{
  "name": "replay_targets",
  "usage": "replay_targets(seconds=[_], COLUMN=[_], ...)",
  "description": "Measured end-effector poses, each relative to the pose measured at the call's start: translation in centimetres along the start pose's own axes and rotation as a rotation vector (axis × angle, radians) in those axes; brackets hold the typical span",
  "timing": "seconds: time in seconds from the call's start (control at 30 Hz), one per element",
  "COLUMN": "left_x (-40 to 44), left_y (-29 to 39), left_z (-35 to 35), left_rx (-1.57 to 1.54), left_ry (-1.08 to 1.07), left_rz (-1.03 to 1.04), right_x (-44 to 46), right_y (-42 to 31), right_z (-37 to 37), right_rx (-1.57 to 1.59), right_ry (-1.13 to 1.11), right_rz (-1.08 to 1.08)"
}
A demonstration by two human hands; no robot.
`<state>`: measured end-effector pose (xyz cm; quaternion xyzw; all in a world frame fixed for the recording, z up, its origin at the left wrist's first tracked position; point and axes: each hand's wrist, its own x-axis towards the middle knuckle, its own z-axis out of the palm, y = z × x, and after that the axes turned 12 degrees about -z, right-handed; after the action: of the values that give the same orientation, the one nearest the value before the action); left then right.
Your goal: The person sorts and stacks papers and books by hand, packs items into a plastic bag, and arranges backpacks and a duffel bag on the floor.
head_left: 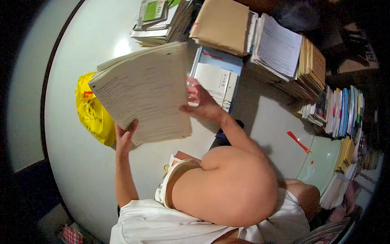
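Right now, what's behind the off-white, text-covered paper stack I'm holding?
The paper stack partly covers a yellow plastic bag, visible at picture left; anything fully behind is hidden.

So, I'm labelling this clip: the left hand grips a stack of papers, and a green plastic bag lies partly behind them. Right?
Not quite: the plastic bag is yellow, not green, as the head view shows. The left hand grips a stack of papers, and the bag lies partly behind them.

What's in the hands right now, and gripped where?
A sheaf of papers, held at its lower-left edge in the left hand, thumb on top. The right hand is at the right edge; contact unclear.
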<state>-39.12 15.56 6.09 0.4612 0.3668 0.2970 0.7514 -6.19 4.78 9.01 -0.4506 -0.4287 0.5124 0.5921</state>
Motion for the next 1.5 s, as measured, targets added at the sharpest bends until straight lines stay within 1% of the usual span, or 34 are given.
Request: replay_targets(seconds=[0.03,0.07,0.13,0.17,0.2,0.23,0.27,0.3,0.33,0.4,0.47,0.5,0.53,0.6,0.63,0.67,0.7,0.77,0.83,0.87,0.9,0.93,0.97,1.0,1.07,1.1,1.13,1.2,1.23,1.27,1.33,1.37,1.47,1.5], left_x=[0.9,2.2,4.7,5.9,7.1,7.8,8.5,9.0,9.7,12.0,13.6,12.5,12.6,12.8,12.6,11.9,12.2,12.8,12.6,12.6,12.8,13.0,13.0,13.4,14.3,15.3,15.5,15.5,15.8,16.3,16.5,16.5,16.6,16.5], left_y=[1.2,0.6,0.2,0.1,0.5,0.7,0.5,0.3,0.3,-3.9,-7.5,-5.5,-5.7,-6.8,-6.2,-6.1,-6.6,-6.4,-4.8,-3.9,-3.1,-2.3,-2.0,-1.5,-1.0,-1.5,-1.5,-1.3,-2.2,-3.5,-4.4,-4.7,-5.5,-5.7], left_z=[4.2,6.3,9.7,11.4,13.3,14.7,16.0,17.1,17.9,17.0,16.2,17.2,17.2,16.7,16.7,17.5,17.1,17.2,18.7,19.7,21.2,23.0,25.5,27.4,30.9,32.0,33.5,36.4,37.2,37.7,40.3,41.2,44.7,46.4], left_rx=[0.120,0.119,0.116,0.115,0.289,0.463,0.463,0.470,0.479,0.451,0.297,0.353,0.358,0.284,0.366,0.241,0.204,0.170,0.213,0.227,0.259,0.288,0.182,0.178,0.238,0.290,0.287,0.324,0.326,0.290,0.255,0.233,0.254,0.255], left_ry=[0.126,0.108,0.119,0.117,0.102,0.086,0.073,0.060,0.048,0.011,-0.056,-0.078,-0.089,-0.090,-0.083,-0.002,-0.029,-0.075,-0.086,-0.096,-0.126,-0.155,-0.154,-0.174,-0.211,-0.239,-0.262,-0.323,-0.354,-0.355,-0.382,-0.394,-0.422,-0.438], left_rz=[-0.044,-0.048,-0.053,-0.054,-0.008,0.034,0.033,0.067,0.102,0.057,0.065,-0.058,-0.051,0.127,0.104,0.108,0.097,0.092,0.118,0.129,0.181,0.237,0.198,0.201,0.042,-0.028,-0.028,-0.149,-0.156,-0.189,-0.226,-0.216,-0.253,-0.263], right_x=[-0.1,-0.3,-0.8,-1.4,-2.2,-2.9,-3.5,-4.1,-4.7,-5.3,-5.5,-4.9,-5.0,-6.0,-5.7,-5.3,-5.0,-5.0,-5.4,-5.7,-5.9,-6.4,-6.8,-7.3,-8.6,-9.0,-9.7,-11.3,-12.2,-13.0,-14.5,-15.0,-16.8,-18.6], right_y=[-1.2,-1.2,-1.4,-1.9,-4.1,-3.6,-2.9,-3.1,-3.3,-2.4,2.5,2.7,2.8,2.3,2.7,3.0,3.1,1.7,-1.6,-2.8,-3.9,-3.7,-3.6,-3.4,-7.5,-5.7,-5.2,-4.9,-5.7,-6.2,-6.9,-7.2,-10.9,-13.3], right_z=[0.6,-0.4,-3.2,-4.2,-4.6,-5.8,-6.8,-7.5,-8.1,-9.2,-10.9,-10.8,-10.8,-9.6,-9.7,-9.8,-10.3,-11.3,-11.2,-11.5,-11.9,-13.1,-14.2,-15.4,-16.3,-18.5,-20.0,-22.0,-21.7,-22.4,-24.7,-25.9,-27.2,-28.1], right_rx=[-0.198,-0.207,-0.099,-0.187,-0.173,-0.151,-0.128,-0.134,-0.228,-0.320,-0.395,-0.595,-0.596,-0.148,-0.142,-0.135,-0.264,-0.403,-0.265,-0.271,-0.362,-0.188,-0.004,0.176,-0.436,-0.364,-0.376,-0.306,-0.297,-0.310,-0.522,-0.532,-0.574,-0.452], right_ry=[0.063,0.079,0.351,0.474,0.517,0.549,0.581,0.591,0.565,0.547,0.454,0.360,0.371,0.418,0.440,0.462,0.407,0.365,0.369,0.386,0.465,0.467,0.462,0.449,0.722,0.710,0.728,0.801,0.907,0.937,0.908,0.888,0.973,0.859], right_rz=[-0.188,-0.188,-0.026,-0.068,-0.144,-0.161,-0.177,-0.179,-0.029,0.118,0.039,0.238,0.230,0.191,0.267,0.342,0.192,0.035,-0.067,-0.074,-0.095,-0.168,-0.238,-0.301,-0.060,-0.222,-0.226,-0.303,-0.286,-0.288,-0.008,-0.027,-0.008,0.022])
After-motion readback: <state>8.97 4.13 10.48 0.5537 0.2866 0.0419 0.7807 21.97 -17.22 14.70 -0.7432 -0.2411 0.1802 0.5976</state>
